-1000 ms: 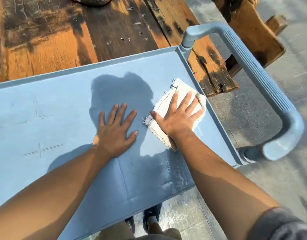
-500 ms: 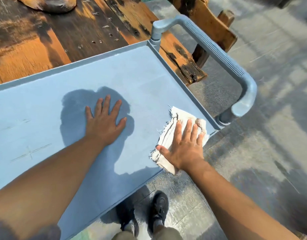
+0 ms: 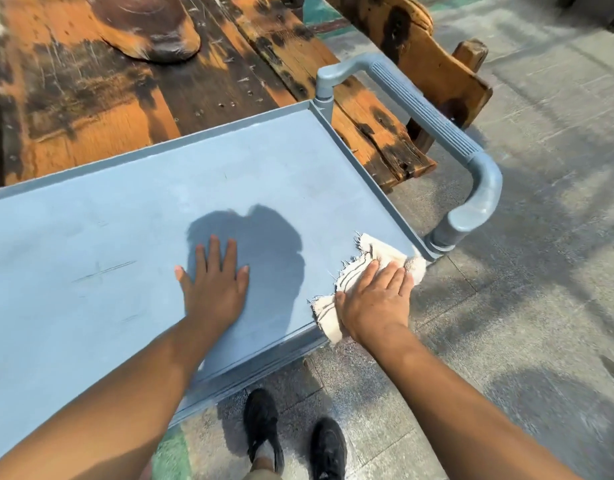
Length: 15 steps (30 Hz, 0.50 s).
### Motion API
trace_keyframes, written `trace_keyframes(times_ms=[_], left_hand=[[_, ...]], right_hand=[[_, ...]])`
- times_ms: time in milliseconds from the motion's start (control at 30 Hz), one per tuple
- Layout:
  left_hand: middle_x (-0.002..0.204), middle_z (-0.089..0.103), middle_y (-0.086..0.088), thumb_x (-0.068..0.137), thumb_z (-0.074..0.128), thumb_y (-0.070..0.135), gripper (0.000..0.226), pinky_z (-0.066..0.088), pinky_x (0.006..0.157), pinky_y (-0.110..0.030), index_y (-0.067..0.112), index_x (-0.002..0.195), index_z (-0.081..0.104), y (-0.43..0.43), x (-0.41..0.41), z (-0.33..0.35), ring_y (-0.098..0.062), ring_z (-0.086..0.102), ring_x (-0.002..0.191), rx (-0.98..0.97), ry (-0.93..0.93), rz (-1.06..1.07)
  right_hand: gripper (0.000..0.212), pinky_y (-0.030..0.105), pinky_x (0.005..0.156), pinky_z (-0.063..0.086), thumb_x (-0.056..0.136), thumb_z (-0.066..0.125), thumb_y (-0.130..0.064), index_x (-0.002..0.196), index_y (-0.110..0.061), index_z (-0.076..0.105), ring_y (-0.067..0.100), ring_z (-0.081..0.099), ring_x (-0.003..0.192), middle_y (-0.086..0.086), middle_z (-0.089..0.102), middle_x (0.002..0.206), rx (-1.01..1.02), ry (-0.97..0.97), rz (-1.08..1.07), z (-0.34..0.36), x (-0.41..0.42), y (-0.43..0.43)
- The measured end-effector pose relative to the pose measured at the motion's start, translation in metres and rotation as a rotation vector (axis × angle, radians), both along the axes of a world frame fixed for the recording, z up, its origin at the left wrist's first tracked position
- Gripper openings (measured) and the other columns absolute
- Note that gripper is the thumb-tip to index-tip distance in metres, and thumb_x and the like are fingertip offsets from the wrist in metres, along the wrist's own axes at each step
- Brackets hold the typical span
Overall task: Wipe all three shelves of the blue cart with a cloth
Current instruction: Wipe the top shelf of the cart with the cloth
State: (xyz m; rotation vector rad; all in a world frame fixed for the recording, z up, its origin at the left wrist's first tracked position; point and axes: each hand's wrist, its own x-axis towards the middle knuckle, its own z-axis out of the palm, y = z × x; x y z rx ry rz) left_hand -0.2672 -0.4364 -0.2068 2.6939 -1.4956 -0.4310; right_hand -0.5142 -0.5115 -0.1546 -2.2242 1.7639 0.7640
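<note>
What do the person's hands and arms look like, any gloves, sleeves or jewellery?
Both the left hand and the right hand are bare: no gloves, rings or watch show. The forearms are bare too, with no sleeve in view.

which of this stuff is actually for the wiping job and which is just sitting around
For the job:
cloth, pressed by the right hand
top shelf of the blue cart
left hand, flat on that shelf

Just there:
wooden table behind the cart
wooden bench

An outdoor yard in sunlight: concrete paving [image 3: 540, 271], weathered wooden table [image 3: 91, 109] and bench [image 3: 419, 46].
</note>
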Motion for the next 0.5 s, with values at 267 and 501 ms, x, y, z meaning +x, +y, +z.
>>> trace_keyframes(times_ms=[267, 501], left_hand=[[0.164, -0.020, 0.005, 0.091, 0.001, 0.070, 0.065, 0.003, 0.114, -0.069, 0.048, 0.148, -0.020, 0.121, -0.019, -0.001, -0.024, -0.018, 0.151, 0.097, -0.017, 0.144], [0.160, -0.031, 0.008, 0.085, -0.004, 0.079, 0.069, -0.006, 0.117, -0.063, 0.053, 0.143, -0.027, 0.134, -0.018, -0.002, -0.022, -0.027, 0.148, 0.070, 0.008, 0.165]], right_hand=[[0.087, 0.058, 0.124, 0.006, 0.100, 0.017, -0.060, 0.155, 0.001, -0.014, 0.050, 0.003, 0.151, 0.037, -0.003, 0.161, -0.048, -0.049, 0.053, 0.009, -0.010, -0.002], [0.065, 0.045, 0.119, 0.029, 0.106, 0.030, -0.039, 0.158, -0.003, 0.015, 0.035, 0.030, 0.144, 0.022, 0.029, 0.157, -0.143, -0.178, 0.100, 0.022, -0.049, 0.000]])
